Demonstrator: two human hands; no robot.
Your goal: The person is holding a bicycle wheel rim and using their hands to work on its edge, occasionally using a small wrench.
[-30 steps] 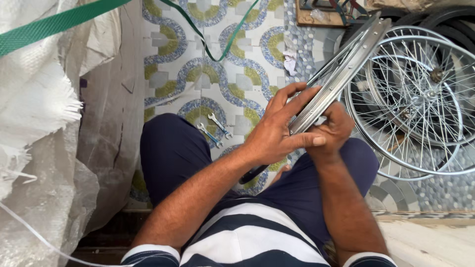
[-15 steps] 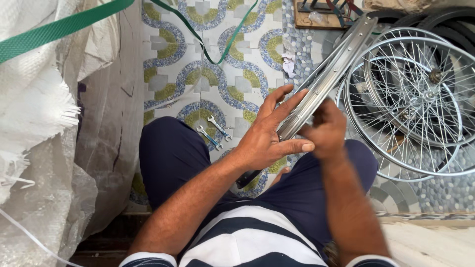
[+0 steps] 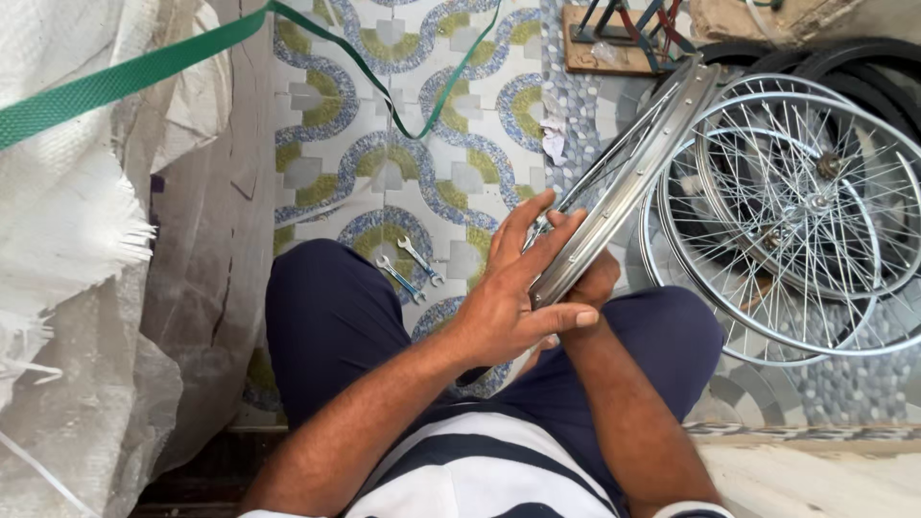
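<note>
Way off to the left of the grip, white woven sacking (image 3: 67, 221) with a green strap (image 3: 144, 72) across it is piled up. Closer in, two small spanners (image 3: 408, 264) are laid on the patterned tile floor (image 3: 326, 144) just left of the left hand (image 3: 508, 302). That hand is spread open, palm and fingers pressed flat on a bare metal wheel rim (image 3: 628, 182), thumb hooked under its edge. The right hand (image 3: 593, 283) is mostly hidden behind the rim; it can't be told how it's gripped. The rim is held edge-on over the lap, slanting up to the right. Probably light and stiff but slick, so it's best taken by both edges. Right of the grip, spoked wheels (image 3: 796, 211) are stacked against black tyres (image 3: 854, 67).
</note>
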